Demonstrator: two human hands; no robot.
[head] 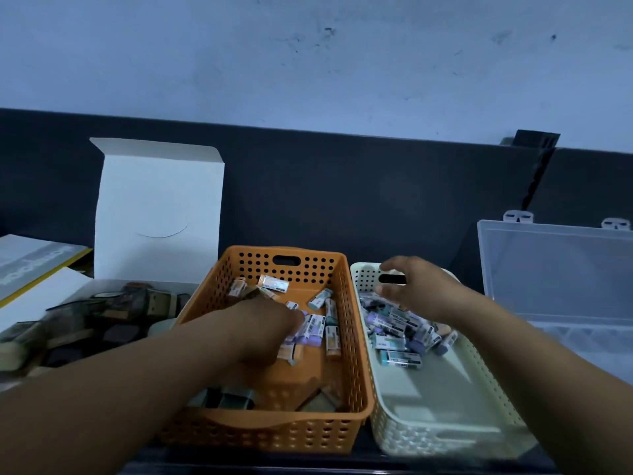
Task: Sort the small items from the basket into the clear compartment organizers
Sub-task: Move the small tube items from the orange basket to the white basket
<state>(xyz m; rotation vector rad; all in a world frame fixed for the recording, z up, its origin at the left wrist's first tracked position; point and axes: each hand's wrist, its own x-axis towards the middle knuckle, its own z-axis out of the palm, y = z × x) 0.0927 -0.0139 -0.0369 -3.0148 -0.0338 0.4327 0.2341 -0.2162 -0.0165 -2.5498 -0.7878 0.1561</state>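
An orange perforated basket (349, 337) sits in the middle and holds several small wrapped erasers (330, 311). My left hand (263, 323) reaches into it, fingers closed down among purple erasers (310, 332); whether it grips one is hidden. A cream basket (445, 416) stands to the right with a pile of purple and teal erasers (399, 332) at its far end. My right hand (416, 289) hovers over that pile, fingers spread, holding nothing. A clear compartment organizer (561, 269) stands open at the far right.
A white box with its lid up (157, 207) stands at the left, with dark stamp-like items (113, 313) in front of it. A grey and yellow booklet (30, 262) lies at the far left. A dark wall panel runs behind everything.
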